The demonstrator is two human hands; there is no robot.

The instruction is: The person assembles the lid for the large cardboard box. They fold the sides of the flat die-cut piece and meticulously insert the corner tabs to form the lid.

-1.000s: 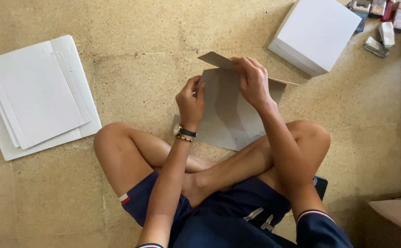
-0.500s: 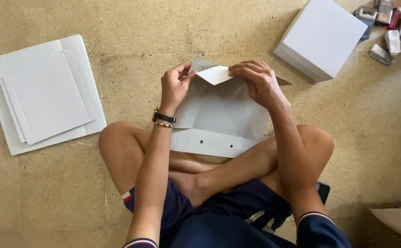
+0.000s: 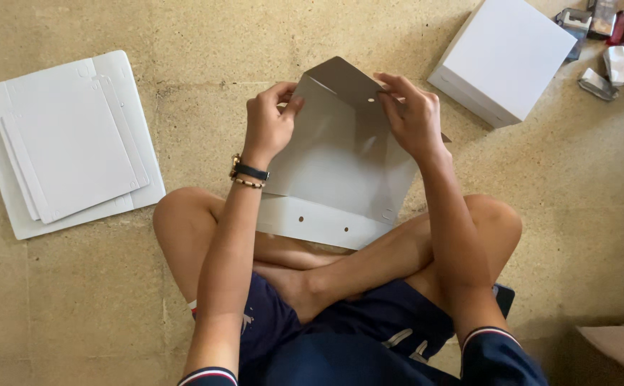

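Observation:
I sit cross-legged on the floor with a flat white cardboard box blank [image 3: 340,164] held up over my legs. My left hand [image 3: 269,123] pinches its upper left corner. My right hand [image 3: 413,114] grips the upper right side, fingers on the top flap, which is folded back and looks grey. The blank's lower flap, with small round holes, rests near my knees.
A stack of flat white box blanks [image 3: 69,143] lies on the floor to my left. An assembled white box [image 3: 503,57] stands at the upper right, with several small items [image 3: 612,43] beyond it. A brown piece of furniture [image 3: 623,347] is at the lower right.
The blank has been raised and turned toward me. Its top flap, white and bent forward before, now folds back. Both hands moved up along the top edge.

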